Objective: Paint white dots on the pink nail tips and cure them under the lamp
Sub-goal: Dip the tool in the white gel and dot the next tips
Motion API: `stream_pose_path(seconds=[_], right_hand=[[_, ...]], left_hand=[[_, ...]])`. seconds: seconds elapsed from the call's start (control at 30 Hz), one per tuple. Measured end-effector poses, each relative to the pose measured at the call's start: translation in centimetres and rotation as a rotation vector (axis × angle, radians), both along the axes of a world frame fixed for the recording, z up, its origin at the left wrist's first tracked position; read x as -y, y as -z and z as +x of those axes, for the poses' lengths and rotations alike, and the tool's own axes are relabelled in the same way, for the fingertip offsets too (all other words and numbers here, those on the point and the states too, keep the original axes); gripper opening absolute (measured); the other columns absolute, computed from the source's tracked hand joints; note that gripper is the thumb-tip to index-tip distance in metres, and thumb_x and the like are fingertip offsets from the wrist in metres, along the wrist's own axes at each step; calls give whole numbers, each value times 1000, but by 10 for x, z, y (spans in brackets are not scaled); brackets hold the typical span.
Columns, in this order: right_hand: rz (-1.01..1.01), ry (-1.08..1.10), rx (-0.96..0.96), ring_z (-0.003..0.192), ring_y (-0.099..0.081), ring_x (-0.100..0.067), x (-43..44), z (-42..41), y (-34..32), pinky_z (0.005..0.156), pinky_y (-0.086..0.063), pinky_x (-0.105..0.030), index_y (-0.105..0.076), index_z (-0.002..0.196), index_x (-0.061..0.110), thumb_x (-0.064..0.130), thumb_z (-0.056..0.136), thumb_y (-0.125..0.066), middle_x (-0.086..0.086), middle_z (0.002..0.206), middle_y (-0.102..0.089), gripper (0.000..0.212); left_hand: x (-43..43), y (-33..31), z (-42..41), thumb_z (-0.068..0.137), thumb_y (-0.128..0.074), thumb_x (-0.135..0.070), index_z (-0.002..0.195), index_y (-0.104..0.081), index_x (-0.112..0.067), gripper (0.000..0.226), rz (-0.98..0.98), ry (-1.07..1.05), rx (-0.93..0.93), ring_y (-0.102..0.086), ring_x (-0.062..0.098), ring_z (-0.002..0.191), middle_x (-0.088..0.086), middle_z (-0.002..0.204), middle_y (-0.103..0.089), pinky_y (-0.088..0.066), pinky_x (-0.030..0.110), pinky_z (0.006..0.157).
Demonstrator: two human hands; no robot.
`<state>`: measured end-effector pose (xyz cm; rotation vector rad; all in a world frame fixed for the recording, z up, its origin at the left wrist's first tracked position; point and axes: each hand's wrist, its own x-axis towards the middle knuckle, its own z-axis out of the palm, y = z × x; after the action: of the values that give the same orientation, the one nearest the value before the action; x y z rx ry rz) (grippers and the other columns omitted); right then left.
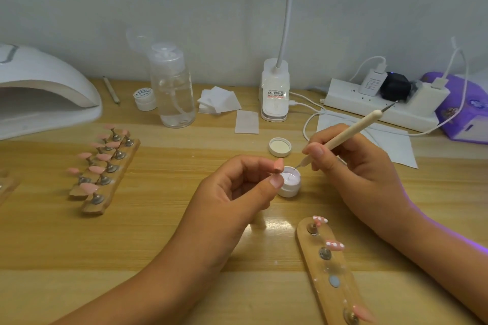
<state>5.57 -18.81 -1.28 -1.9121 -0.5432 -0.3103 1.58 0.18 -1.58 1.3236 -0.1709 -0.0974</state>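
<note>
My left hand pinches a small pink nail tip between thumb and forefinger, right beside an open jar of white gel. In my right hand is a cream dotting pen, its fine point dipped into the gel. Near the front right lies a wooden holder carrying two pink tips with white dots, a plain pink tip and one bare mount. The white curing lamp stands at the far left.
Two wooden holders with several plain pink tips lie at the left. The jar lid, a pump bottle, a small closed jar, wipes, a desk lamp base, a power strip and a purple lamp stand behind.
</note>
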Motion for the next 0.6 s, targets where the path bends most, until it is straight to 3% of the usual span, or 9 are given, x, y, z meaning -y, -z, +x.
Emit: stream_pose_path(seconds=[0.17, 0.33, 0.47, 0.6], right_hand=[[195, 52, -71, 75, -60, -12, 1, -3, -7, 70, -51, -21, -65, 83, 22, 31, 84, -71, 3, 80, -67, 11], [412, -23, -177, 76, -60, -7, 13, -9, -18, 77, -53, -23, -63, 80, 29, 42, 68, -81, 8, 77, -62, 25], [534, -114, -265, 62, -52, -5, 19, -18, -21, 75, -54, -27, -56, 68, 28, 23, 73, -68, 9, 67, -53, 14], [686, -105, -318, 54, -48, -6, 7, -28, -15, 70, -56, -30, -52, 63, 23, 13, 75, -66, 6, 60, -48, 21]], left_hand=[[2, -1, -1, 69, -70, -27, 82, -75, -29, 14, 19, 22, 10, -59, -4, 69, -11, 75, -70, -46, 10, 63], [2, -3, -4, 72, -79, -28, 81, -74, -23, 11, 28, 70, 5, -61, -2, 73, -8, 79, -70, -45, 10, 66], [2, -1, -4, 72, -81, -28, 77, -73, -23, 11, 65, 101, 10, -60, 0, 73, -8, 78, -70, -45, 9, 66], [3, 1, -5, 65, -77, -39, 76, -73, -26, 18, 107, 148, 31, -60, 3, 73, -6, 79, -70, -46, 11, 69]])
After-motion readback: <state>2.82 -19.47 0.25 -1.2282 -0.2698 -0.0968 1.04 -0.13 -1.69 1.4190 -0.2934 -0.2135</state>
